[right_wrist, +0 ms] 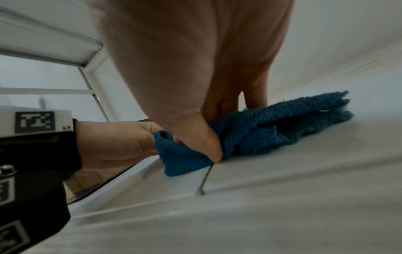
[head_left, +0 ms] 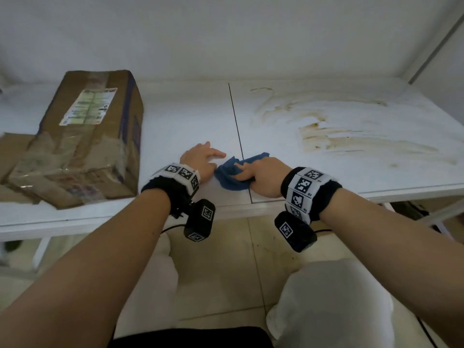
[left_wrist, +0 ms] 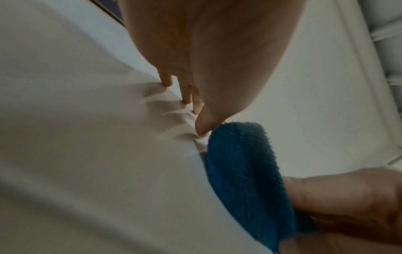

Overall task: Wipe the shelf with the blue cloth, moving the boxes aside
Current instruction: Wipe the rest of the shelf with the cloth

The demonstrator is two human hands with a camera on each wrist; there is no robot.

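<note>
The crumpled blue cloth (head_left: 232, 178) lies on the white shelf (head_left: 185, 116), near its front edge and across the dark seam (head_left: 237, 126). My right hand (head_left: 247, 169) grips it, fingers on top and thumb (right_wrist: 206, 142) tucked into a fold of the cloth (right_wrist: 272, 127). Just left of the cloth (left_wrist: 241, 171), my left hand (head_left: 208, 156) rests on the bare shelf with straight fingers (left_wrist: 167, 80) and holds nothing. A worn, taped cardboard box (head_left: 82, 136) with a label stands at the shelf's left end, apart from both hands.
Brown smeared stains (head_left: 334, 129) cover the right half of the shelf. Flattened cardboard (head_left: 12, 149) lies at the far left beside the box. A white wall backs the shelf, and a metal upright (head_left: 437, 43) stands at the right. Tiled floor shows below the front edge.
</note>
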